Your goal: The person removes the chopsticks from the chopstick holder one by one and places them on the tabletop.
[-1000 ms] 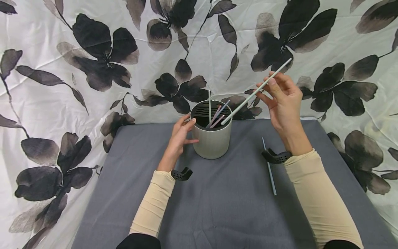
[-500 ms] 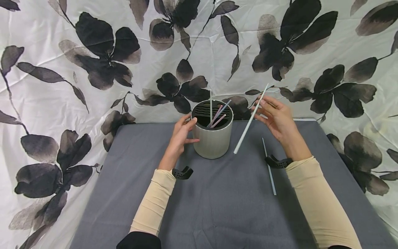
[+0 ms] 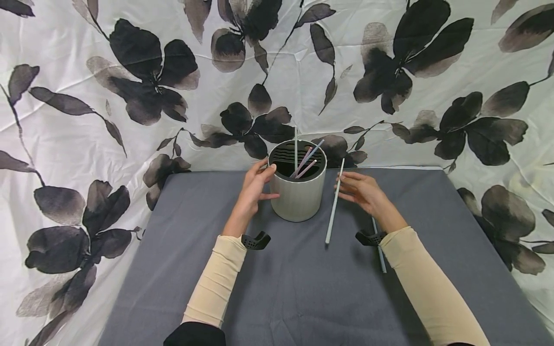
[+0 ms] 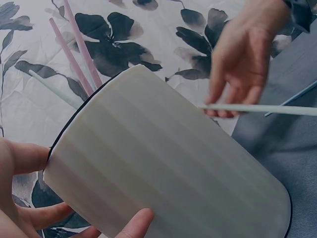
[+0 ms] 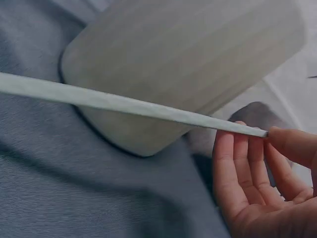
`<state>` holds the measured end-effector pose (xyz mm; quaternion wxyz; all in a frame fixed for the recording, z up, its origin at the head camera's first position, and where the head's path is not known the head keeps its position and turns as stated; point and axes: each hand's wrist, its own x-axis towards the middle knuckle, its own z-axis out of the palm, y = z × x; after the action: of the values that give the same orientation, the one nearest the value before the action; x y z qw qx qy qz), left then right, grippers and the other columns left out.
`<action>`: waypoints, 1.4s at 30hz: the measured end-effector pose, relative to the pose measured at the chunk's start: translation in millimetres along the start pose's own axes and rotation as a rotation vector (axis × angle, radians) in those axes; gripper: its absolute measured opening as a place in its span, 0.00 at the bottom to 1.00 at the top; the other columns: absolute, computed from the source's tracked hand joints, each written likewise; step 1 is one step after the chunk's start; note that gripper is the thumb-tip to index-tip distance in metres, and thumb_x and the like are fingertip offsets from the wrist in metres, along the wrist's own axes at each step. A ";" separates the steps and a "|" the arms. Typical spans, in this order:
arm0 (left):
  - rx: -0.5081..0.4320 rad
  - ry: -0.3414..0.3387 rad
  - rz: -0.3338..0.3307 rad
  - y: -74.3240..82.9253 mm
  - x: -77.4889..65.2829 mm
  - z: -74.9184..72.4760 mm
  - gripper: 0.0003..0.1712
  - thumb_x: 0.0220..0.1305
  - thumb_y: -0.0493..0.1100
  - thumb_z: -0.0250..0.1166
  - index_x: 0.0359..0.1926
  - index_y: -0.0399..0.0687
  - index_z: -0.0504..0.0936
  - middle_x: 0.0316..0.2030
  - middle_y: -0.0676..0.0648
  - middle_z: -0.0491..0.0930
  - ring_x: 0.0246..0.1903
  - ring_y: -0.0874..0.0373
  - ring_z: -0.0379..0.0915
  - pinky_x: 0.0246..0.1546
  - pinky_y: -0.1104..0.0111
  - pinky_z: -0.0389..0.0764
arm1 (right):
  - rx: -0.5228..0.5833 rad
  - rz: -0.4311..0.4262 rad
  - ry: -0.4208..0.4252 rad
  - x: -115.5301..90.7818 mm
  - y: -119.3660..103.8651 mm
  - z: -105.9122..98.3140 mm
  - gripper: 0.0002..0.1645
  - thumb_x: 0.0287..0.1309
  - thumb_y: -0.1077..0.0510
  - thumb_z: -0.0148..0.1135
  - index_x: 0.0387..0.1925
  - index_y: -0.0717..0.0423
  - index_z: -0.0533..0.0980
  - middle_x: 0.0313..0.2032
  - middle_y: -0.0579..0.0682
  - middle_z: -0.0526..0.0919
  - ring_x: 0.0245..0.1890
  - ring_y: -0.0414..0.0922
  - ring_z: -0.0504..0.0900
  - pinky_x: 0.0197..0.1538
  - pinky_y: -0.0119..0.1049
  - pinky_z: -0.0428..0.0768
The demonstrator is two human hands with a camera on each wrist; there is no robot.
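A pale grey cylindrical holder [image 3: 298,202] with a black slotted top stands upright at the back of the table. My left hand [image 3: 252,187] grips its left side near the rim. Out of the top lean two pink straws [image 4: 81,44], a blue straw [image 3: 314,150] and a pale green straw [image 3: 296,139]. Just right of the holder, my right hand [image 3: 363,192] pinches another pale green straw [image 3: 334,206] near its upper end. Its free end slants down toward me, low over the table. The right wrist view shows thumb and fingertips [image 5: 275,134] on the straw's tip.
A second blue straw [image 3: 382,259] lies on the grey cloth-covered table [image 3: 294,288], partly under the right wrist and its black camera mount [image 3: 370,239]. A white curtain with dark flowers [image 3: 173,29] hangs close behind the table's back edge.
My right hand has come down and left from above the table, and the pale green straw has swung from pointing at the holder's top to steeply downward beside it. The left hand stays.
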<state>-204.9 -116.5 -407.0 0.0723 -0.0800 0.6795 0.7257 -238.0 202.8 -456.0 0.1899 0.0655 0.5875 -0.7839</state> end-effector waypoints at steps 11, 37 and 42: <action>0.000 -0.008 0.004 -0.3 0.9 -0.2 0.37 0.75 0.55 0.63 0.79 0.56 0.64 0.76 0.41 0.63 0.74 0.40 0.62 0.46 0.46 0.92 | -0.127 0.171 0.079 17.0 33.9 -0.1 0.19 0.74 0.65 0.60 0.62 0.61 0.77 0.33 0.39 0.90 0.38 0.39 0.90 0.43 0.34 0.92; -0.001 -0.005 0.016 -0.4 -1.6 -0.1 0.38 0.75 0.55 0.64 0.79 0.56 0.64 0.75 0.42 0.64 0.73 0.40 0.63 0.47 0.44 0.91 | -0.517 0.106 0.244 17.4 56.6 16.0 0.23 0.68 0.70 0.62 0.63 0.72 0.75 0.28 0.48 0.80 0.22 0.37 0.80 0.30 0.32 0.91; -0.004 -0.007 0.009 -1.3 -1.3 0.1 0.37 0.75 0.55 0.64 0.79 0.57 0.64 0.76 0.42 0.63 0.73 0.40 0.62 0.47 0.44 0.91 | -0.476 0.150 0.231 16.7 54.9 14.7 0.24 0.70 0.68 0.62 0.64 0.71 0.74 0.28 0.46 0.80 0.24 0.36 0.81 0.32 0.31 0.91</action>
<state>-203.3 -116.3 -408.0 0.0711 -0.0746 0.6780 0.7278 -231.0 172.2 -506.3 0.1892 0.1511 0.7665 -0.5948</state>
